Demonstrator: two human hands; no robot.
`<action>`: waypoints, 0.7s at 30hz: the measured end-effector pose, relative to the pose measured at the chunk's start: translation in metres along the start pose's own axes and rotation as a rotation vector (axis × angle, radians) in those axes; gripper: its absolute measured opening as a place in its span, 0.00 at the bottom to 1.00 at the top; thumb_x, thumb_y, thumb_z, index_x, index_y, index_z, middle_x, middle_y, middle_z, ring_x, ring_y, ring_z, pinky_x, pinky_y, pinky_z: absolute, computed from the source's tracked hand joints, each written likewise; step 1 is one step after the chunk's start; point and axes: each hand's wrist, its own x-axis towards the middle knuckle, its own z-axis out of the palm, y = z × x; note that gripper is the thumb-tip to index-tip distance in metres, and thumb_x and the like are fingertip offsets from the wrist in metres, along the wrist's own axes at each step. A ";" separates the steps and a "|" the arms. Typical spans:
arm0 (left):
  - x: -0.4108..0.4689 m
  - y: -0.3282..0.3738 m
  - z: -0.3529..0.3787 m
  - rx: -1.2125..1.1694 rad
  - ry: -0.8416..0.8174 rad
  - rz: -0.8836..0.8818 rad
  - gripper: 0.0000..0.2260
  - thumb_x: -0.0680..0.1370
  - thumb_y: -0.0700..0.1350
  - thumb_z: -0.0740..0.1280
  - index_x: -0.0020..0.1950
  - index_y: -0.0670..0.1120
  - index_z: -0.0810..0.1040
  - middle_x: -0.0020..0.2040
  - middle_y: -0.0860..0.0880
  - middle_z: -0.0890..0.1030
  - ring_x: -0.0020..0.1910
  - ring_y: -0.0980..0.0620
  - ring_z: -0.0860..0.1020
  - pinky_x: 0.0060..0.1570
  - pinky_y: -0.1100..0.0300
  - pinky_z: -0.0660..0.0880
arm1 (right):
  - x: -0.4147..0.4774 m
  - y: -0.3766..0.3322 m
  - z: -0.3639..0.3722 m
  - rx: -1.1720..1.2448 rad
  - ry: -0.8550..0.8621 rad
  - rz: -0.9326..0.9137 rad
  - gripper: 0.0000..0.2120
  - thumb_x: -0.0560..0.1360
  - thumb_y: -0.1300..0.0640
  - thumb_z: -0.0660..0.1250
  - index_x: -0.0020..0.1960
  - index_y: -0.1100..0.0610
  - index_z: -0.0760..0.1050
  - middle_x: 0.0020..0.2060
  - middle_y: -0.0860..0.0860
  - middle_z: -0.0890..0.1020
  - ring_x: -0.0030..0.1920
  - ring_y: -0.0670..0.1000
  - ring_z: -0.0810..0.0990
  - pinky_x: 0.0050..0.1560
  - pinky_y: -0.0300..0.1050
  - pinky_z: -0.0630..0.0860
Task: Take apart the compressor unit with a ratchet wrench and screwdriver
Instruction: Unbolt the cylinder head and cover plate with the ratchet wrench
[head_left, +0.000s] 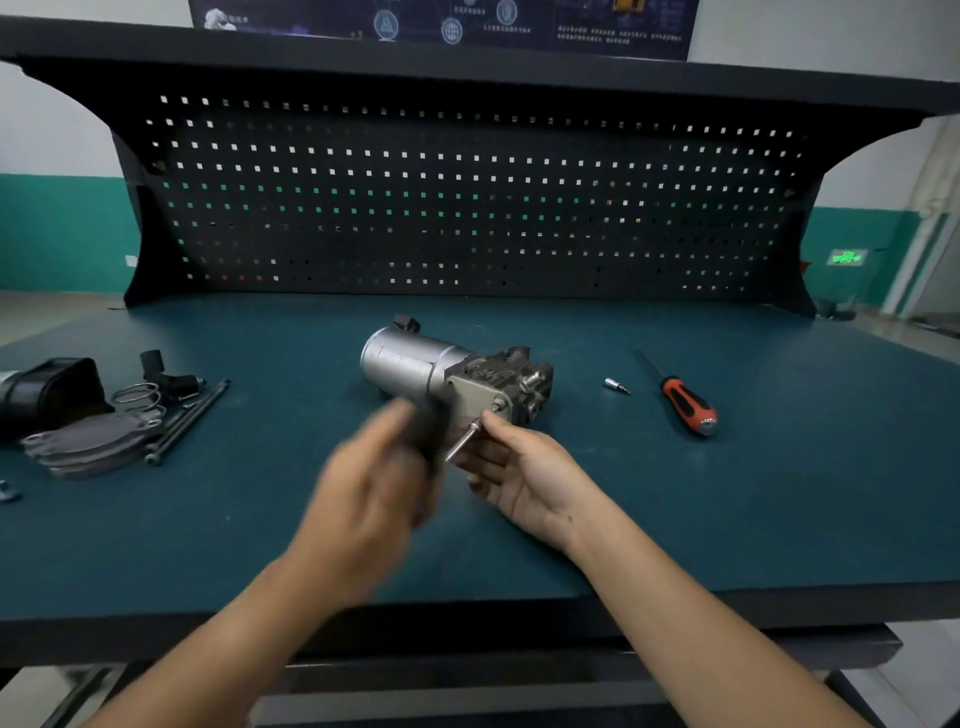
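Note:
The compressor unit (452, 371), a silver cylinder joined to a grey cast block, lies on its side mid-bench. My left hand (369, 483) is blurred by motion and grips the dark handle of the ratchet wrench (431, 423) just in front of the unit. The wrench's silver shaft (462, 441) points up toward a bolt on the block's near face. My right hand (519, 467) pinches the tip of that shaft with thumb and fingertips, right at the bolt. A red and black screwdriver (683, 400) lies to the right.
A small silver bit (617, 386) lies between the unit and the screwdriver. On the left sit removed parts: grey cover plates (88, 441), long bolts (189, 418), a wire ring (136, 393), a black housing (47, 395). The green bench (727, 509) backs onto a black pegboard (467, 208).

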 end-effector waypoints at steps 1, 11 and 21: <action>0.007 0.002 -0.001 -0.182 0.200 -0.160 0.17 0.72 0.68 0.58 0.36 0.57 0.74 0.22 0.56 0.68 0.18 0.60 0.61 0.20 0.71 0.58 | -0.001 -0.001 0.001 0.019 -0.016 0.008 0.12 0.80 0.56 0.57 0.45 0.58 0.77 0.36 0.50 0.85 0.33 0.45 0.83 0.30 0.35 0.74; 0.023 -0.005 -0.011 -0.330 0.329 -0.268 0.17 0.78 0.58 0.54 0.36 0.48 0.63 0.19 0.53 0.62 0.15 0.57 0.58 0.18 0.69 0.54 | -0.001 0.003 0.006 0.085 0.060 -0.065 0.21 0.79 0.57 0.58 0.32 0.55 0.82 0.32 0.48 0.84 0.32 0.42 0.82 0.26 0.32 0.71; 0.005 -0.006 -0.014 0.135 -0.155 0.110 0.11 0.77 0.58 0.56 0.41 0.56 0.74 0.27 0.52 0.70 0.22 0.59 0.66 0.24 0.70 0.63 | 0.000 0.007 0.011 0.046 0.087 -0.063 0.10 0.77 0.55 0.62 0.40 0.56 0.78 0.32 0.48 0.84 0.28 0.42 0.80 0.25 0.31 0.70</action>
